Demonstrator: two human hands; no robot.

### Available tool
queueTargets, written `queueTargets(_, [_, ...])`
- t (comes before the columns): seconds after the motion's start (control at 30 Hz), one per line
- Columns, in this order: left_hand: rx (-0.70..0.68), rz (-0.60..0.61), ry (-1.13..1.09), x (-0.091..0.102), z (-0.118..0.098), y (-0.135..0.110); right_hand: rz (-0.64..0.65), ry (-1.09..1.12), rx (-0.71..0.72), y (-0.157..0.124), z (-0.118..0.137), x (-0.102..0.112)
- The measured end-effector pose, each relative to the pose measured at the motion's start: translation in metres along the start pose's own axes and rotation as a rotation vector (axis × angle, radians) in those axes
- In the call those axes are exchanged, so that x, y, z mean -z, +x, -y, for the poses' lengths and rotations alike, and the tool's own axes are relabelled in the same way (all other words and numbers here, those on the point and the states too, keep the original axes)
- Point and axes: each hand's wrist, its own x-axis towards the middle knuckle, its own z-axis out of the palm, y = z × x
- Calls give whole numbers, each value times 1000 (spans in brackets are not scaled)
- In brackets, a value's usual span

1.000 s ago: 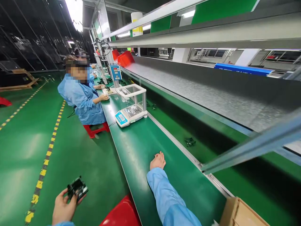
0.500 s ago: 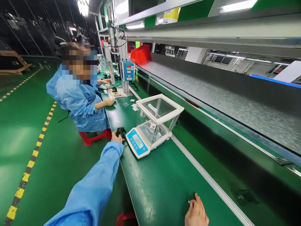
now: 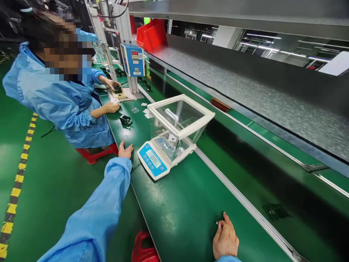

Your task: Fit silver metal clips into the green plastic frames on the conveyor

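My left hand (image 3: 125, 150) reaches out in a blue sleeve to the near edge of the green table (image 3: 191, 203), fingers apart and holding nothing. It sits just left of a white and blue precision scale (image 3: 152, 162) with a glass draft shield (image 3: 180, 116). A black plastic part (image 3: 125, 120) lies on the table beyond that hand, in front of a co-worker. My right hand (image 3: 225, 240) rests flat on the table at the bottom, fingers stretched out; a tiny light speck shows at its fingertips.
A co-worker in a blue coat (image 3: 60, 102) sits on a red stool at the left, hands at a fixture under a blue control box (image 3: 134, 60). A dark conveyor lane carries a black part (image 3: 275, 211). Red bins (image 3: 151, 32) stand far back. A red stool (image 3: 144, 247) is below me.
My left hand carried the black part to the table beside the scale, let it go near the co-worker and drew back empty. My right hand stayed on the table.
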Motion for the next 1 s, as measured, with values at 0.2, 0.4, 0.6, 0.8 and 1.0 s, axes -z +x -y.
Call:
queueTargets(0.2, [40,-92,126,63,12,-107,-19,24,26,-4,14,-5])
queueTargets(0.4, [-396,312,195,82,19,-242,-77,135,-32,-6,30,-5])
queueTargets(0.6, [-831,892,216,-58,-68,-297,-91,306,-21,-13,40,6])
queueTargets(0.8, [-782,777,413,-237,-138,-249,-36,395,-6,-18,43,13])
queueTargets(1.0, [-620,464,607,-319,-165,-164,-159,519,-115,-26,39,-24])
